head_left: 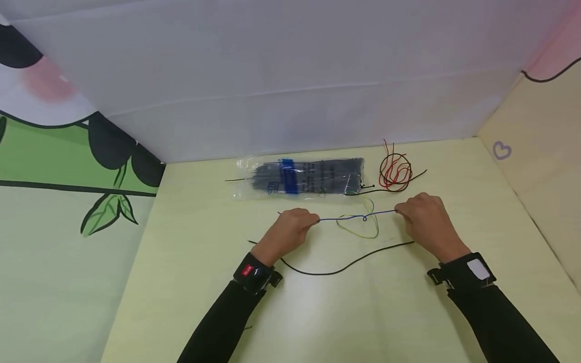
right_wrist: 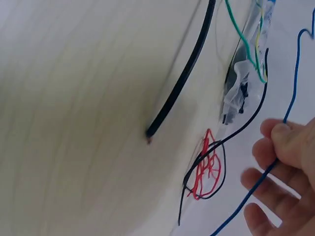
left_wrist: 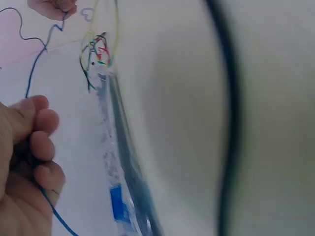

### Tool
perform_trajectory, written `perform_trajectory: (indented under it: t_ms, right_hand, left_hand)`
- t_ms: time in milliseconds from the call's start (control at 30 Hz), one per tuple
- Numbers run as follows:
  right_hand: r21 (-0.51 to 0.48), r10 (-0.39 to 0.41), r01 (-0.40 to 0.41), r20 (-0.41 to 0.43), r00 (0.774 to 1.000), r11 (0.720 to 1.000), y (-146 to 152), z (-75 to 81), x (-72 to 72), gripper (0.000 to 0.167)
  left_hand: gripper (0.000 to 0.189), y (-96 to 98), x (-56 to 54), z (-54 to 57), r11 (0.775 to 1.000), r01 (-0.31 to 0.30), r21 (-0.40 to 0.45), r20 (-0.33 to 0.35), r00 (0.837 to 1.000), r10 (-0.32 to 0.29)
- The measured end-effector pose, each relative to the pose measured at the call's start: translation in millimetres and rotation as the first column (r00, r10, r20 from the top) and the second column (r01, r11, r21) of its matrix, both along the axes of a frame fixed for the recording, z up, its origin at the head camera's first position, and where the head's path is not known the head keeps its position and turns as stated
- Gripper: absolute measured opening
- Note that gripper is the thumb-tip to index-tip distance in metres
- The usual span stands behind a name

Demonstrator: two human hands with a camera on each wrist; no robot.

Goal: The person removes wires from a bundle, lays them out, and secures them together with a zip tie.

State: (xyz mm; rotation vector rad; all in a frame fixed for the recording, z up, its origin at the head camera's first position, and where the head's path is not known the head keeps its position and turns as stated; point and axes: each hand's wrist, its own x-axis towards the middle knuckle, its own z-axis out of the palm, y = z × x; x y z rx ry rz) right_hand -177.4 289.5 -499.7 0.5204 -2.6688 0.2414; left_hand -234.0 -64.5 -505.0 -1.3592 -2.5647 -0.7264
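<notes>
A thin blue wire (head_left: 333, 219) stretches between the two hands, with a small loop or kink right of its middle. My left hand (head_left: 287, 231) pinches it between thumb and forefinger, and its other fingers curl round the wire in the left wrist view. At the other side, my right hand (head_left: 427, 222) pinches the wire (right_wrist: 296, 73) with thumb and forefinger; a length of it trails past the looser fingers. Behind the blue wire, a yellow-green wire (head_left: 376, 229) lies in a loose loop. A thicker black wire (head_left: 327, 274) curves across the table nearer the body.
A clear plastic bag of dark ties (head_left: 317, 176) with a blue label lies near the white back wall (head_left: 290, 121). To its right is a tangled red wire (head_left: 394, 171) with a black wire (head_left: 399, 189) coiled round it. A side panel (head_left: 540, 166) borders the table's right.
</notes>
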Motion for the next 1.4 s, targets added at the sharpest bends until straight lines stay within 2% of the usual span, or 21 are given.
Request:
perform_trajectory:
  t_ms: [67,200,333,500,667,800,900,1067,1267,1400]
  right_hand:
    - [-0.004,0.028,-0.028,0.013,1.000,1.000,3.2,0.2,1.0,0.020]
    - [-0.042,0.058,-0.056,0.071,0.996,0.998,5.7,-0.4,4.8,0.024]
    - [-0.060,0.070,-0.063,0.109,0.992,0.996,2.1,-5.2,12.2,0.028]
    - [-0.091,0.115,-0.103,0.134,0.984,0.990,-2.5,-16.5,25.2,0.026]
    - [-0.164,0.224,-0.198,0.160,0.961,0.966,-6.2,-29.1,32.5,0.017]
    - [-0.203,0.286,-0.250,0.175,0.942,0.947,-3.8,-30.9,33.0,0.023]
    - [-0.182,0.285,-0.251,0.189,0.940,0.951,0.0,-25.7,32.7,0.032]
    - [-0.104,0.275,-0.258,0.213,0.938,0.961,5.6,-19.2,37.4,0.036]
    - [-0.065,0.275,-0.268,0.158,0.948,0.961,9.6,-20.8,48.1,0.036]
    - [-0.028,0.255,-0.253,0.110,0.961,0.967,12.6,-20.4,49.2,0.043]
  left_hand:
    - [0.021,-10.0,2.9,-0.1,0.999,0.038,-0.008,-0.020,0.999,-0.038]
    - [0.029,-30.0,4.8,3.0,0.998,0.046,-0.049,-0.046,0.998,-0.048]
    - [0.031,-45.5,3.1,3.5,0.995,0.017,-0.102,-0.011,1.000,-0.018]
    - [0.031,-63.9,5.5,-5.0,0.989,-0.002,-0.151,0.037,0.999,0.008]
    - [0.031,-84.5,10.8,-15.4,0.976,-0.046,-0.212,0.022,0.998,0.052]
    - [0.031,-97.4,16.2,-18.1,0.955,-0.104,-0.277,-0.023,0.995,0.101]
    - [0.035,-100.7,20.5,-15.2,0.941,-0.137,-0.310,-0.039,0.991,0.131]
    - [0.036,-101.4,28.3,-5.9,0.934,-0.119,-0.336,-0.005,0.992,0.125]
    - [0.035,-108.7,30.5,-4.8,0.928,-0.108,-0.357,-0.021,0.994,0.107]
    - [0.034,-109.4,28.5,-3.5,0.928,-0.112,-0.356,-0.084,0.993,0.088]
